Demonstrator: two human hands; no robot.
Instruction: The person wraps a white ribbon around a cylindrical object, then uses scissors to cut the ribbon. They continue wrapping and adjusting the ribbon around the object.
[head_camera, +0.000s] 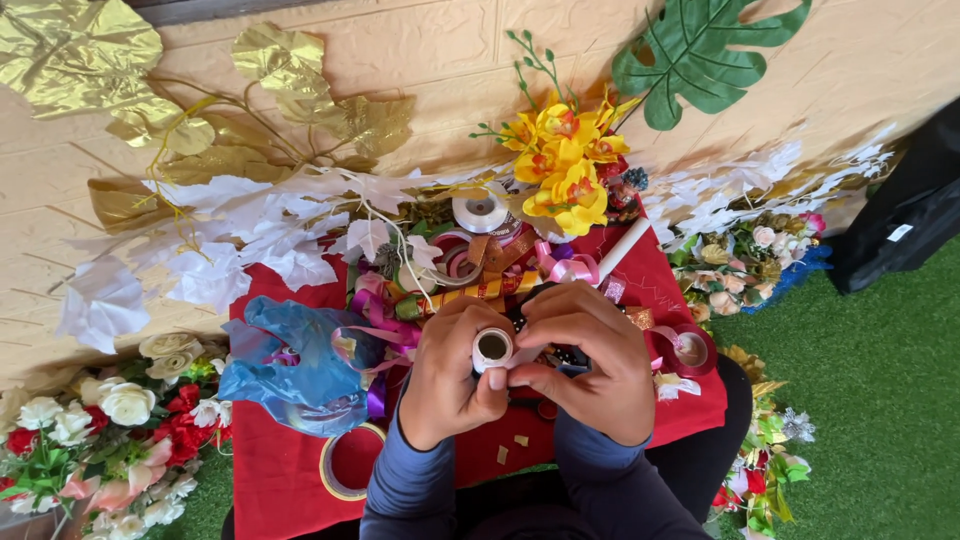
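Both hands meet over the red cloth on the table: the left hand curls around a small white tape roll, thumb pressed on its rim, while the right hand pinches at its edge. A blue plastic bag lies just left, yellow flowers beyond.

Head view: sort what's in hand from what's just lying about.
In hand:
white tape roll, held by left hand and right hand

Lying about:
blue plastic bag
yellow artificial flowers
silver ribbon spool
red tape roll
gold leaves
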